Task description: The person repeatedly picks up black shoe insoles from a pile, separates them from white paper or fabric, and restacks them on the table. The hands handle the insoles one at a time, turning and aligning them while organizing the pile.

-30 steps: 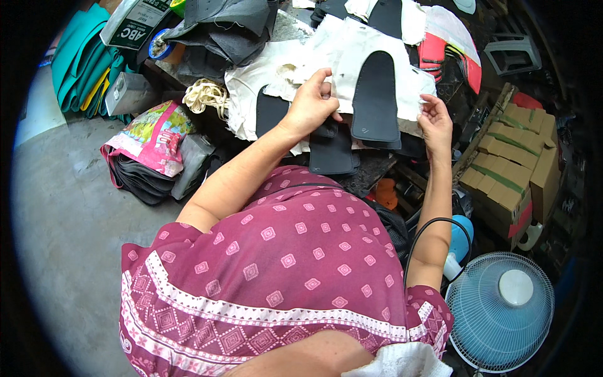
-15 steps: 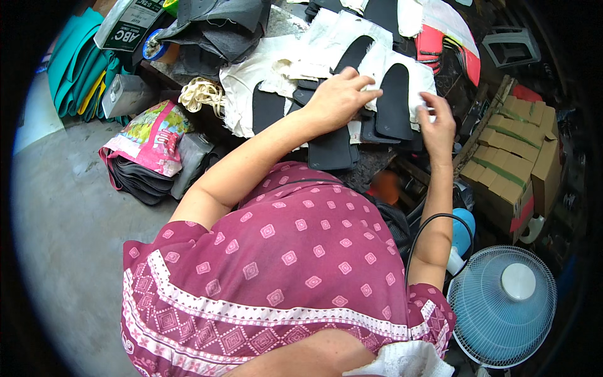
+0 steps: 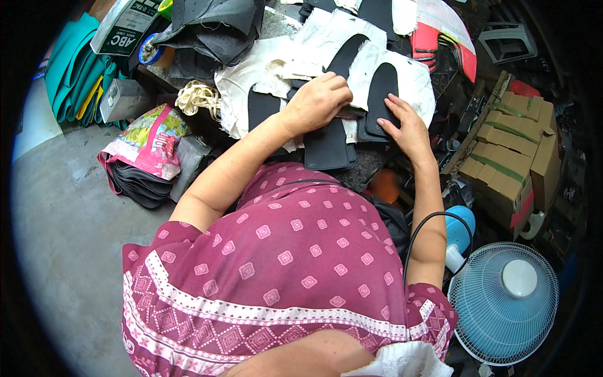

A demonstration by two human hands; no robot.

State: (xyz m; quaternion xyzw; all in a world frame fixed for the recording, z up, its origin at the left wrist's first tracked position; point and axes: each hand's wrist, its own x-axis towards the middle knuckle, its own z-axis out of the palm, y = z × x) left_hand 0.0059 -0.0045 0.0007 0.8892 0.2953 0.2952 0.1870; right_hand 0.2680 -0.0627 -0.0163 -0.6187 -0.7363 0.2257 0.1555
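Note:
Black shoe insoles lie on frayed white cloth pieces in an overlapping pile in front of me. My right hand (image 3: pixel 407 127) has its fingers apart, its fingertips touching the right-hand insole (image 3: pixel 382 88). My left hand (image 3: pixel 319 102) is over the middle of the pile, its fingers curled together; what they pinch, if anything, is hidden. Just beyond it an insole (image 3: pixel 344 56) slants across white cloth (image 3: pixel 314 45). Below the left hand hangs a stack of black pieces (image 3: pixel 326 151). Another insole (image 3: pixel 264 108) is partly covered by my left forearm.
Dark grey sheets (image 3: pixel 217 28) and a bundle of cream cord (image 3: pixel 197 99) are at the left. A pink bag (image 3: pixel 141 147) with black pieces sits on the floor. Tied cardboard boxes (image 3: pixel 502 154) and a blue fan (image 3: pixel 505 308) stand at the right.
My right hand has moved left from the cloth's right edge onto the insole. My left hand has drawn left and slightly nearer, and its fingers have curled in.

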